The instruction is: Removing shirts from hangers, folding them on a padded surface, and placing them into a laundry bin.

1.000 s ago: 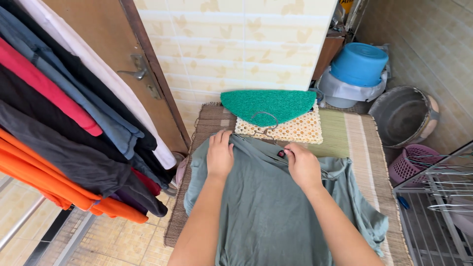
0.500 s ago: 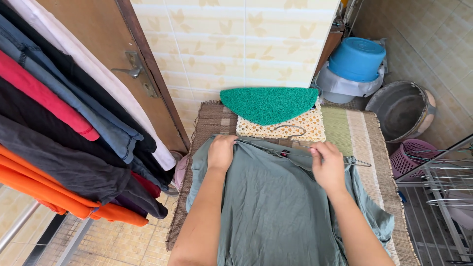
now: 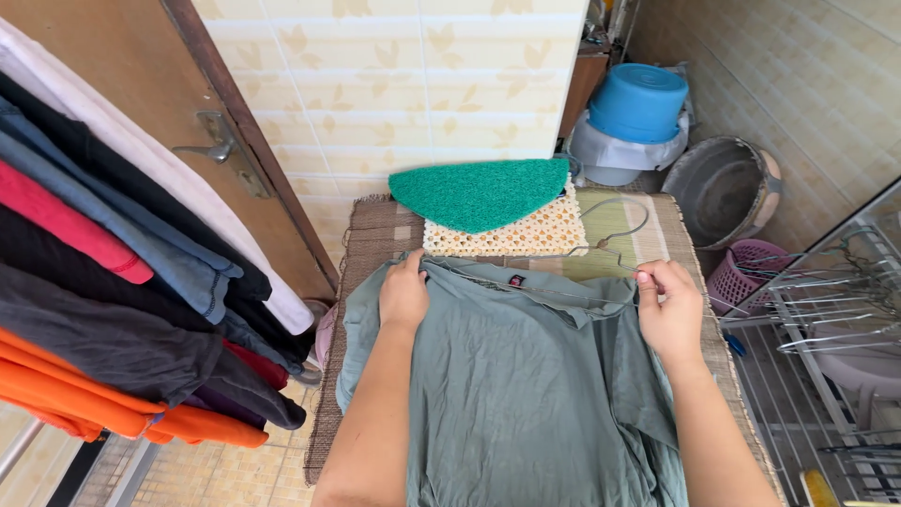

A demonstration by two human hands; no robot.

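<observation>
The grey-green shirt point(image 3: 535, 394) lies flat on a woven mat point(image 3: 375, 235) at the centre of the view, its collar at 12 o'clock. The left hand point(image 3: 404, 293) presses down on the shirt's shoulder at 10 o'clock, fingers curled over the fabric edge and gripping it. The right hand point(image 3: 668, 314), at 2 o'clock, pinches a thin wire hanger point(image 3: 601, 249); the hanger's hook arcs up above the collar, over the mat's striped part, and its long wire runs leftward along the neckline toward the left hand.

Beyond the collar, at 12 o'clock, a green half-round pad point(image 3: 479, 192) overlaps a cream lattice mat point(image 3: 526, 235). A blue tub point(image 3: 638, 101) and a dark basin point(image 3: 718, 192) stand at 1 to 2 o'clock. Hung clothes point(image 3: 113, 282) fill the 9 o'clock side, and a wire rack point(image 3: 826, 310) with more hangers sits at 3 o'clock.

The risks, as a judgement: the wire end may snag inside the neck opening and stretch or tear the collar if the right hand pulls hard sideways. The thin wire may also slip from the pinch. If the left hand loosens, the shirt would drag across the mat and bunch.
</observation>
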